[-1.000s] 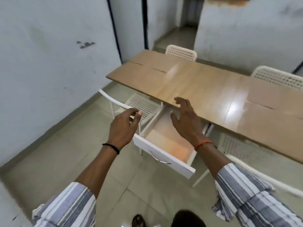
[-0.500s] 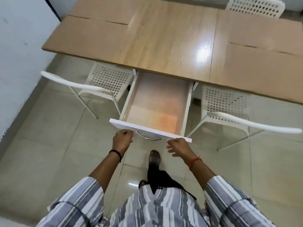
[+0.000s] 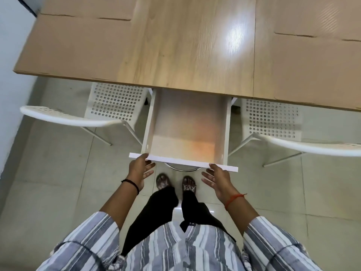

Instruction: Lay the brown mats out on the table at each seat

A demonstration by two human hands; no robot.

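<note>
The wooden table (image 3: 187, 45) carries brown mats lying flat: one at the near left seat (image 3: 74, 49), one behind it (image 3: 86, 5), one at the near right seat (image 3: 312, 69) and one behind that (image 3: 316, 14). Under the table's near edge a white drawer (image 3: 187, 132) stands pulled out, and nothing lies inside it. My left hand (image 3: 139, 170) rests against the left end of the drawer's front panel, thumb on its top edge and fingers spread. My right hand (image 3: 216, 178) touches the right end of the panel with fingers apart. Neither hand holds anything.
Two white perforated chairs flank the drawer, one at the left (image 3: 115, 102) and one at the right (image 3: 273, 118), both pushed partly under the table. A pale wall (image 3: 11, 45) runs along the left. My feet (image 3: 175, 182) stand on the tiled floor just below the drawer.
I have come round from the table's side to face the drawer squarely. Both hands dropped from above the drawer onto its front panel, and their fingers have spread apart since half a second ago.
</note>
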